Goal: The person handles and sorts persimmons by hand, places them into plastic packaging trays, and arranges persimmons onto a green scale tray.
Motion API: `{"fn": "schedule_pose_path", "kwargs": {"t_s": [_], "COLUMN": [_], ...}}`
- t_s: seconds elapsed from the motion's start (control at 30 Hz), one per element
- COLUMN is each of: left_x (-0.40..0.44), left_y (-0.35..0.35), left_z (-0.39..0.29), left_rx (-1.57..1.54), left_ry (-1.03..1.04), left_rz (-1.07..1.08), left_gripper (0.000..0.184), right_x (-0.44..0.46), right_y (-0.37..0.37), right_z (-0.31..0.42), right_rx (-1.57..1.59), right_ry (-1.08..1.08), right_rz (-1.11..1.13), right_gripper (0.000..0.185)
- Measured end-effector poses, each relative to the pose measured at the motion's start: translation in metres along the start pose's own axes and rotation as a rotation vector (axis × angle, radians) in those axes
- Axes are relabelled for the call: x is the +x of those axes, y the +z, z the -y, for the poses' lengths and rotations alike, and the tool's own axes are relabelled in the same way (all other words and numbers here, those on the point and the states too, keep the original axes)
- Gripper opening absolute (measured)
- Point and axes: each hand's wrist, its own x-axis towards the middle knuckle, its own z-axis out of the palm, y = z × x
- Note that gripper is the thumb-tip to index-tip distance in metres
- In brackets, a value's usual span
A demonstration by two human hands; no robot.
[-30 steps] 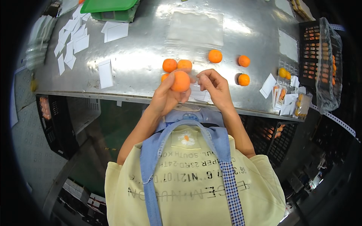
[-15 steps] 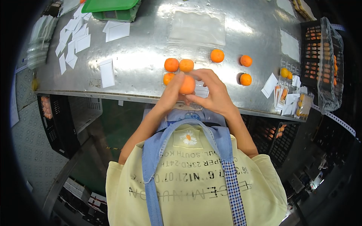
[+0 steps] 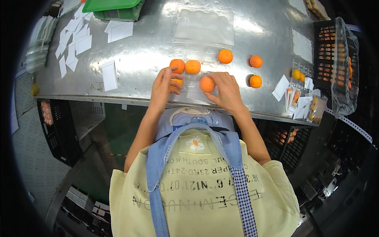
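Note:
A small orange [image 3: 207, 84] sits in my right hand [image 3: 227, 91], gripped by the fingers above the right part of a clear plastic tray [image 3: 193, 83]. My left hand [image 3: 161, 87] is open at the tray's left side. Its fingers are slightly apart in front of another orange [image 3: 177, 82], which they partly hide; contact cannot be made out. Two oranges, a left one [image 3: 177, 65] and a middle one [image 3: 192, 66], lie in the back row. Another orange [image 3: 225, 56] rests at the tray's back right. The tray's clear lid [image 3: 204, 27] is folded back behind it.
Two loose oranges, one behind [image 3: 256, 61] and one in front [image 3: 256, 81], lie to the right. White cards [image 3: 109, 76] are scattered left, near a green-lidded box [image 3: 114, 8]. A black crate [image 3: 325, 59] of fruit stands far right, beyond small packs [image 3: 304, 104].
My hands have moved apart. My right hand has carried the orange rightward, while my left hand has come away from it to the tray's left side.

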Motion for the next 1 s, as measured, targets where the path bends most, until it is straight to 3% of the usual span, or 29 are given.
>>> {"fn": "schedule_pose_path", "kwargs": {"t_s": [0.4, 0.5, 0.6, 0.7, 0.83, 0.97, 1.0], "left_x": [-0.002, -0.002, -0.002, -0.001, 0.003, 0.002, 0.002], "left_y": [-0.019, -0.02, -0.022, -0.023, -0.017, -0.012, -0.011], "left_z": [0.008, 0.008, 0.007, 0.01, 0.009, 0.009, 0.01], "left_rx": [-0.075, -0.062, -0.063, -0.058, -0.025, 0.004, 0.005], "left_ry": [0.016, 0.024, 0.024, 0.016, 0.03, 0.055, 0.056], "left_rz": [-0.116, -0.118, -0.131, -0.153, -0.103, -0.053, -0.04], "left_gripper": [0.03, 0.026, 0.025, 0.025, 0.023, 0.023, 0.023], "right_x": [0.0, -0.003, -0.034, -0.049, -0.063, -0.054, -0.051], "right_y": [0.011, -0.011, -0.018, -0.038, -0.027, -0.022, -0.019], "right_z": [-0.015, -0.022, -0.076, -0.095, -0.113, -0.088, -0.08], "right_rx": [-0.145, -0.088, -0.109, -0.469, -0.195, 0.766, 0.825], "right_ry": [-0.073, -0.01, 0.256, 0.442, 0.613, 0.606, 0.548], "right_rz": [-0.005, -0.071, -0.377, -0.496, -0.357, -0.415, -0.382], "right_gripper": [0.048, 0.045, 0.049, 0.051, 0.05, 0.052, 0.054]}}
